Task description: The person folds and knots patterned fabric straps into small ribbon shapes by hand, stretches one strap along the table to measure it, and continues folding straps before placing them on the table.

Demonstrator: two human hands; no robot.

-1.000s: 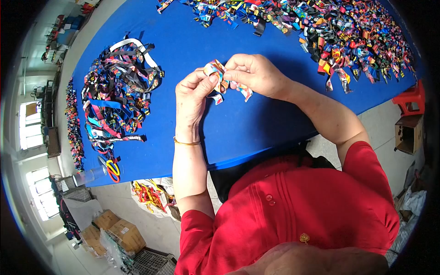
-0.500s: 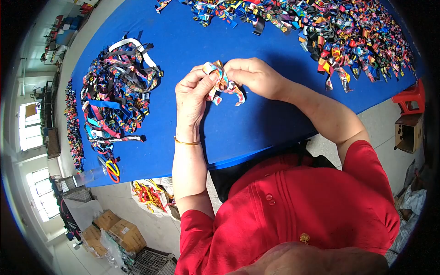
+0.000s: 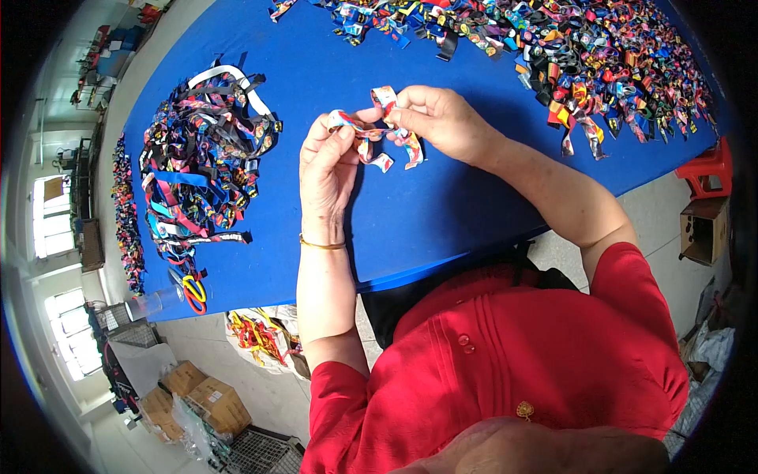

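Observation:
A colourful printed ribbon [image 3: 410, 148], looped and knotted like a bow, is held above the blue table [image 3: 316, 79]. My left hand [image 3: 328, 170] pinches one loop between thumb and fingers. On the other side, my right hand [image 3: 450, 126] grips a second loop, its thumb pressed against the fingers. Between the hands the ribbon crosses at a narrow middle, and two loose ends hang below. My fingers partly hide that crossing.
Left on the table lies a heap of long ribbons [image 3: 201, 166], with scissors [image 3: 194, 294] at the near edge. A large pile of short looped ribbon pieces [image 3: 608, 63] covers the far right. A red stool [image 3: 705, 170] stands beyond the right edge.
My hands have drawn slightly apart. The bunched ribbon is spread into two loops, one in each hand, with the narrow crossing showing between them.

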